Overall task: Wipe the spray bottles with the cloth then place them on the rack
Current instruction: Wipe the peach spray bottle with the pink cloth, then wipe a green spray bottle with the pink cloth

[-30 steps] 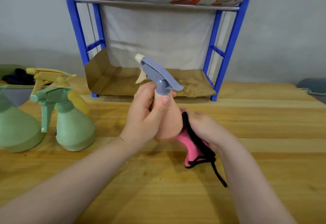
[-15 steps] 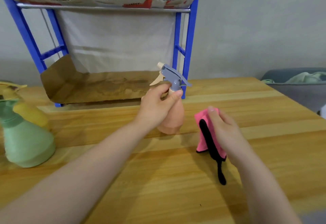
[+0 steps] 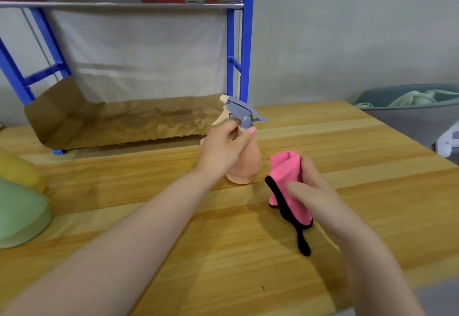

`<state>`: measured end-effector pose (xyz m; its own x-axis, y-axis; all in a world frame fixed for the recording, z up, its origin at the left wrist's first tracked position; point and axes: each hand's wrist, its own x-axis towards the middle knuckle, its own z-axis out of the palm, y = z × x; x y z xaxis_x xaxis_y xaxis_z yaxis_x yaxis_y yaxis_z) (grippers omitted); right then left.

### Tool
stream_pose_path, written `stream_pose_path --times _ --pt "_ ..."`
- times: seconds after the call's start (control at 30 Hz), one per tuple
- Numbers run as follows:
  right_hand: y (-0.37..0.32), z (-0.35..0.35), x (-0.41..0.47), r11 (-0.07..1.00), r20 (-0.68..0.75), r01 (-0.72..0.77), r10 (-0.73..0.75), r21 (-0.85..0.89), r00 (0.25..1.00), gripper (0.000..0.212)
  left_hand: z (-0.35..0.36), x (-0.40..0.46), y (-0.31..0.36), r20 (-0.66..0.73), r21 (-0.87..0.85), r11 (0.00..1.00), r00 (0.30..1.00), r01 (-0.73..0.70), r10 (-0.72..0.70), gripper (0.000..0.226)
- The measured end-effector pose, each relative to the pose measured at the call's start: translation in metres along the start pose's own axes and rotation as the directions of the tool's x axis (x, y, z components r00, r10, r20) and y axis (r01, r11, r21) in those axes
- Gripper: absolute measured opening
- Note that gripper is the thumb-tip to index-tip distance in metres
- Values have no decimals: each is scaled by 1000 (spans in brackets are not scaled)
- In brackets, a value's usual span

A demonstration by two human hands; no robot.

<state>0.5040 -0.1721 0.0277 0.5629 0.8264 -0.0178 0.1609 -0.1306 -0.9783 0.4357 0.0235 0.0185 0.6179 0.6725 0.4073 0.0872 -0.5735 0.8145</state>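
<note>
A peach spray bottle point(image 3: 248, 166) with a grey trigger head stands upright on the wooden table point(image 3: 347, 156), just in front of the rack's right post. My left hand point(image 3: 223, 149) grips its neck below the trigger. My right hand point(image 3: 315, 191) holds a pink cloth point(image 3: 285, 179) with black trim to the right of the bottle, a small gap between them. The blue rack point(image 3: 244, 42) stands at the back, its lower shelf lined with brown cardboard point(image 3: 139, 124).
A green spray bottle point(image 3: 17, 216) and a yellow one point(image 3: 17, 171) sit at the left edge, partly cut off. A grey tub point(image 3: 409, 119) holding green fabric stands beyond the table's right edge. A printed cardboard sheet lines the rack's upper shelf.
The peach bottle went from being wiped in both hands to standing on the table. My right hand drew the cloth away to the right. The view turned right, pushing the other bottles to the edge.
</note>
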Motion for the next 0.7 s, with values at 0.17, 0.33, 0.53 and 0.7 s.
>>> stream_pose_path --times 0.17,0.33,0.53,0.7 --pt "10 6 5 996 -96 66 -72 -63 993 52 -2 -3 0 17 -29 999 999 28 -27 26" --pt "8 26 4 988 -78 132 -139 -85 987 53 -16 -15 -5 58 117 991 996 60 -68 52" --pt "-9 74 -1 971 -122 232 -237 -51 964 36 -85 -65 -5 78 213 977 997 10 -27 23" --pt "-23 126 0 927 -47 375 -374 12 926 30 -163 -132 -6 -38 365 928 997 79 -70 12"
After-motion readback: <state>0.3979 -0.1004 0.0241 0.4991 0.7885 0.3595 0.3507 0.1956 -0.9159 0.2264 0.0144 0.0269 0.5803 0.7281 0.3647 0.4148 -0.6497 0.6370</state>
